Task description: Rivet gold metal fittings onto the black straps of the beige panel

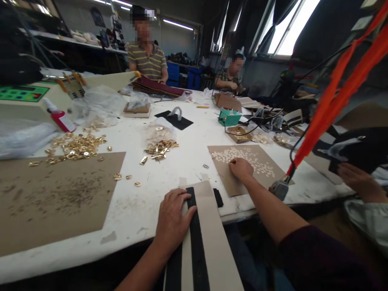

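Note:
My left hand lies over the far end of a long black strap, its thumb and fingers pressed on the strap. The strap lies on a beige strip that reaches over the table's front edge toward me. My right hand is lowered to a brown cardboard sheet strewn with small pale ring-like pieces. Its fingers are drawn together at the left side of those pieces; whatever sits between the fingertips is too small to make out. A short black piece lies beside the beige strip.
Gold metal fittings and gold bars lie in piles on the white table. A red bottle stands at left. An orange-wrapped cord hangs at right near a green box. Other people work around the table.

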### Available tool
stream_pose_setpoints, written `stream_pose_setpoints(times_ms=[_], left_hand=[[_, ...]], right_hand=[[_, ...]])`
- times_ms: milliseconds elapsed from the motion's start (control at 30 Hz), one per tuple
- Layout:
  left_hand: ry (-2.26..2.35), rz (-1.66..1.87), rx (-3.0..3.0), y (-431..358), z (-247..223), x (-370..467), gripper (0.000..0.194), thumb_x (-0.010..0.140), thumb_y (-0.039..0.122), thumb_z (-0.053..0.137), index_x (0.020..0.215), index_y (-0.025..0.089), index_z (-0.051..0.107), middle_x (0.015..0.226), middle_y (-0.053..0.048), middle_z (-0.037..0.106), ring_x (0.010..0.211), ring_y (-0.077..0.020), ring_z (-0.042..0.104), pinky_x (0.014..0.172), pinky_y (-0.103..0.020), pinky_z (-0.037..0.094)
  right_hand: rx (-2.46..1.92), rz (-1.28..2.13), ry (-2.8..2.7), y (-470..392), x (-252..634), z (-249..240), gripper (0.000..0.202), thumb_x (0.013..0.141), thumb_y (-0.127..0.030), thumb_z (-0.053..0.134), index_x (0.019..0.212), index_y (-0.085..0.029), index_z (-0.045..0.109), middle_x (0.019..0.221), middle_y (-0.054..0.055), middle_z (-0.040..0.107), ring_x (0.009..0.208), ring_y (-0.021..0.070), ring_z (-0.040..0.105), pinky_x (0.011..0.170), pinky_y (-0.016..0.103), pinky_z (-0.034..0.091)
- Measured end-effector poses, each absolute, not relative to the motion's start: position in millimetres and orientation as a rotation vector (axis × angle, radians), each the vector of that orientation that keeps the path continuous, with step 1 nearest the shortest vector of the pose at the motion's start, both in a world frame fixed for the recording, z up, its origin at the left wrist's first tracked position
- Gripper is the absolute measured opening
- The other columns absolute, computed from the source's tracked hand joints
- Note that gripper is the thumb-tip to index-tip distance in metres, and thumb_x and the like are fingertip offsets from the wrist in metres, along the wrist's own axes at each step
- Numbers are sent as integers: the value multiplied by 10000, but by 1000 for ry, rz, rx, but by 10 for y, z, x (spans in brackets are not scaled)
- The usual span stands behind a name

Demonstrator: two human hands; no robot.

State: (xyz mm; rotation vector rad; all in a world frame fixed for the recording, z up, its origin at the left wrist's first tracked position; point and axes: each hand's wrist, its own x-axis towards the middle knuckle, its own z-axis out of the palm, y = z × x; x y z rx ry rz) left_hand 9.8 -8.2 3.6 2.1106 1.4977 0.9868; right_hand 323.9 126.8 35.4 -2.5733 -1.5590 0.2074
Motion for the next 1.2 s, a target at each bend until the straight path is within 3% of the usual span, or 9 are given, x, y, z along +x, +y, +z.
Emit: stream_pose_setpoints(times_ms=[233, 633, 833, 1033, 1200], left_hand=[[1518, 981, 2096, -104, 27, 94, 251, 872, 256, 739, 1112, 234, 669, 1284, -73, 634, 1270, -291, 521, 1087, -501, 429], [1507, 1005, 2087, -109, 34, 84, 257, 862, 243, 746, 1109, 238, 676, 1278, -75, 642, 1261, -298, 532, 1069, -503, 436], [1525, 976, 2067, -131, 56, 102, 258, 856, 244, 760, 1101, 235, 681, 1267, -70, 646, 1251, -285, 536, 1068, -483, 434], [1516, 974, 2041, -153, 66, 106, 301, 830, 223, 788, 1110, 230, 676, 1277, -56, 644, 1264, -273, 528, 1073, -470, 426], [1509, 990, 2032, -160, 81, 101, 302, 826, 222, 795, 1098, 223, 663, 1265, -57, 649, 1254, -274, 532, 1056, -462, 433]], right_hand=[[-2589, 147, -1681, 1283, 3260, 368, 326, 931, -373, 543, 1113, -273, 795, 1185, 91, 734, 1092, 259, 666, 857, 320, 482], [-2468, 106, -1921, 1185, 3180, 483, 338, 979, -289, 460, 1070, -170, 763, 1163, 161, 721, 1086, 276, 650, 871, 341, 446], [-2120, 407, -2105, 869, 2832, 650, 315, 984, -312, 457, 1039, -167, 732, 1053, 76, 737, 995, 194, 645, 862, 271, 434], [-1461, 970, -2187, 387, 2161, 851, 233, 993, -342, 503, 952, -192, 677, 889, -21, 692, 830, 127, 609, 783, 225, 416], [-1405, 939, -2350, 263, 1900, 679, 198, 999, -317, 528, 926, -199, 668, 920, -8, 675, 882, 141, 586, 793, 249, 372]])
